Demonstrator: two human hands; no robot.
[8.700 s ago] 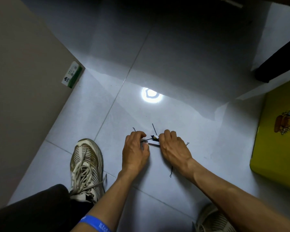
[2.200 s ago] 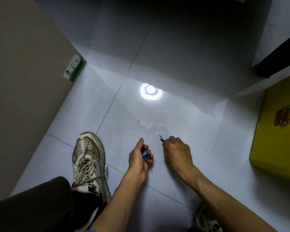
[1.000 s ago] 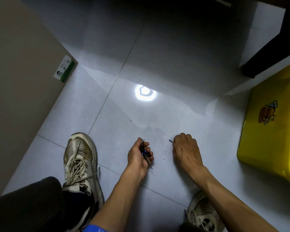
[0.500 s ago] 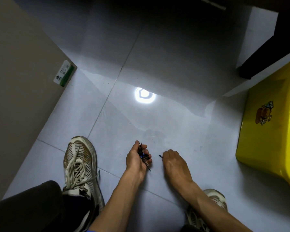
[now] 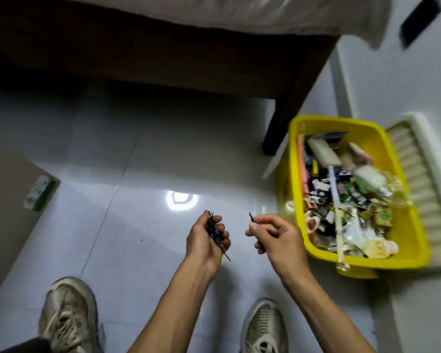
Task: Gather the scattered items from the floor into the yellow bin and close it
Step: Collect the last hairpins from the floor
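Your left hand [image 5: 206, 239] grips a bundle of thin black pins [image 5: 215, 234], fingers curled round them; their ends stick out above the thumb and below the palm, and a small blue bit shows among them. Your right hand [image 5: 275, 238] pinches one more black pin [image 5: 251, 217] between thumb and forefinger, its forked tip pointing up, the other fingers loosely curled. Both hands are raised above the floor [image 5: 127, 225], close together but apart, just left of the bin [image 5: 407, 233]. The bin is yellow, open-topped, and stands on the floor to your right, packed with a jumble of small things [image 5: 346, 197]: packets, a white block, a long white stick, clear wrapping, a pink strip along its left wall. The contents reach up to about the rim. A white ribbed lid [image 5: 418, 179] lies beside the bin on its far right side, touching it or nearly so; you cannot tell which. A dark bed frame [image 5: 163, 54] with a leg [image 5: 290, 108] stands just behind the bin's far left corner, pale bedding [image 5: 239, 14] hanging over it. The glossy floor shows a bright light reflection [image 5: 181, 200] ahead of your hands. A beige box [image 5: 3, 212] with a green and white label [image 5: 40, 193] sits to the left. Your shoes [image 5: 69, 314] are planted below your forearms.
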